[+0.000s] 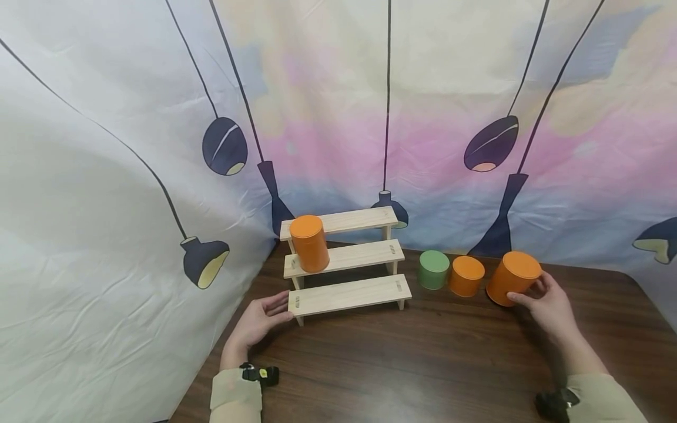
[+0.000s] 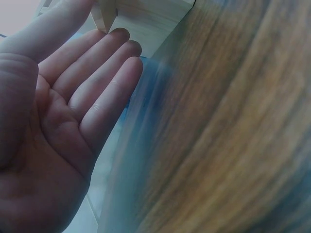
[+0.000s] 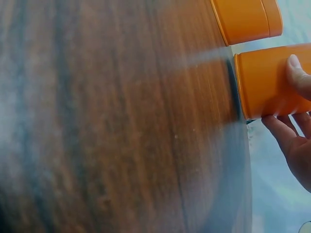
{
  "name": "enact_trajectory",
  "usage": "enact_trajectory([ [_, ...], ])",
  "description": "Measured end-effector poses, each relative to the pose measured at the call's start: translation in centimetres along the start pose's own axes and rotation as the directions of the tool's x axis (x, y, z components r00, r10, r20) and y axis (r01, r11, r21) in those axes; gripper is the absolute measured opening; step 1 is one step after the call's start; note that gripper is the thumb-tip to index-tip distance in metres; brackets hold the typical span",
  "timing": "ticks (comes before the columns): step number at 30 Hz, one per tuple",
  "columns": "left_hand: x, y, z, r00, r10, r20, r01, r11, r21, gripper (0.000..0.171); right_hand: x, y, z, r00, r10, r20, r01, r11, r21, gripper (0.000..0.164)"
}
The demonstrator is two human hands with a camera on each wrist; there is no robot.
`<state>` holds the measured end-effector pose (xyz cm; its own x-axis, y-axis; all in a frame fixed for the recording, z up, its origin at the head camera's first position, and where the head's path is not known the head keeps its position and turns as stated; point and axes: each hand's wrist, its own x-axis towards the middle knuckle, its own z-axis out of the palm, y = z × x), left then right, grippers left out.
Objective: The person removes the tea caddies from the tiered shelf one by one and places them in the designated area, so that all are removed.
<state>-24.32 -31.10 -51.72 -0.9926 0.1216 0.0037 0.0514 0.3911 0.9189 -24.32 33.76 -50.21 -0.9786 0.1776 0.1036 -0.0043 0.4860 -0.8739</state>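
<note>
A three-tier wooden step rack [image 1: 349, 296] stands on the dark wooden table. At the left end of its lowest step is my left hand [image 1: 259, 320], its fingertips right at the board. The left wrist view shows this hand's fingers [image 2: 104, 80] stretched out, palm in sight. On the right, my right hand [image 1: 550, 308] grips a tall orange canister [image 1: 513, 279], which leans slightly. Thumb and fingers lie on opposite sides of the canister [image 3: 267, 82] in the right wrist view. Another tall orange canister [image 1: 311, 244] stands upright on the middle step, near its left end.
Between the rack and the gripped canister stand a short green canister [image 1: 433, 270] and a short orange canister [image 1: 466, 276], side by side. A cloth backdrop [image 1: 433, 88] printed with hanging lamps rises behind the table [image 1: 402, 364] and along its left side.
</note>
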Motion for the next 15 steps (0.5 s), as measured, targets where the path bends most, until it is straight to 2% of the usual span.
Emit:
enact_trajectory([
  [15,-0.03,0.06,0.02,1.000,-0.021,-0.003,0.021,1.000,0.000,0.073,0.19,-0.16,0.59,1.000,0.012,0.007,-0.012,1.000,0.011,0.096],
])
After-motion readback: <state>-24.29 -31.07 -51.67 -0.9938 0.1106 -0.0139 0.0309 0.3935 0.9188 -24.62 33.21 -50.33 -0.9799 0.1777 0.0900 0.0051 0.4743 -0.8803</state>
